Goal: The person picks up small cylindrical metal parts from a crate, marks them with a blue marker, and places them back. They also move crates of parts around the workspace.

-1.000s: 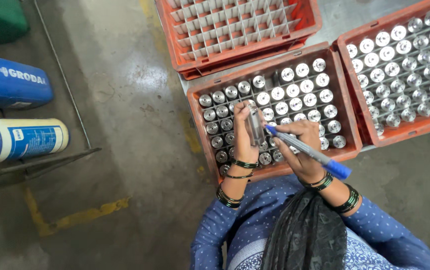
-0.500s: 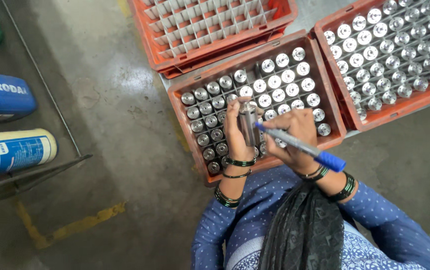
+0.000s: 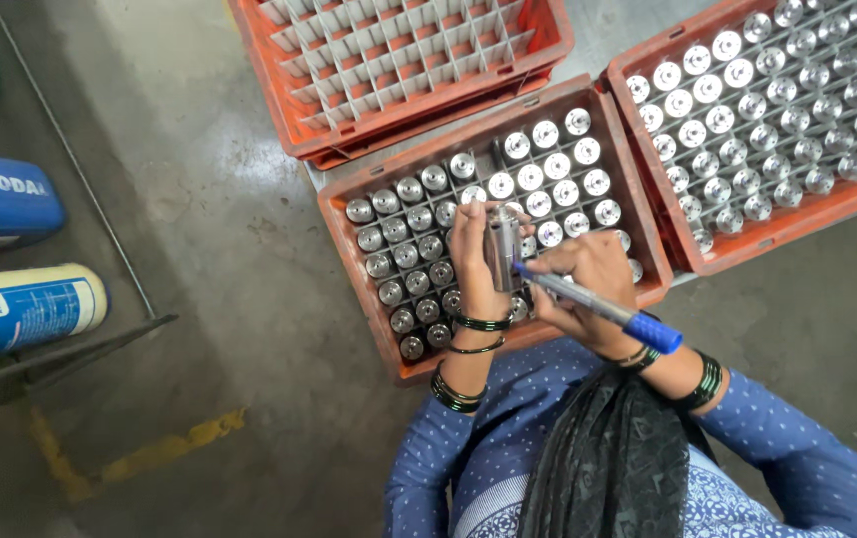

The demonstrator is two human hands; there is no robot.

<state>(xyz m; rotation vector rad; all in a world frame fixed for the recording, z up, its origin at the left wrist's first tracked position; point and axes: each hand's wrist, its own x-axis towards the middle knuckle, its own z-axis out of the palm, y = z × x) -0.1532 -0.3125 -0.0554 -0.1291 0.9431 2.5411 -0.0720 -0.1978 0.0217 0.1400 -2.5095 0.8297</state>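
A steel cylinder (image 3: 501,247) stands nearly upright in the left hand (image 3: 475,261), whose fingers (image 3: 465,231) are curled tight around its side, the thumb on the far edge. Its lower end sits just above the middle orange crate (image 3: 341,231), which is packed with similar metal cylinders (image 3: 559,165) in grid cells. The right hand (image 3: 593,284) is closed in a writing grip on a blue marker pen (image 3: 598,308), fingers pinched together near its front; the pen tip touches the cylinder's side. Beyond the fingers lies an empty-celled orange crate (image 3: 294,125); to the right, another crate full of cylinders (image 3: 708,261). Well to the left lie blue canisters (image 3: 10,309) on the concrete floor (image 3: 219,329).
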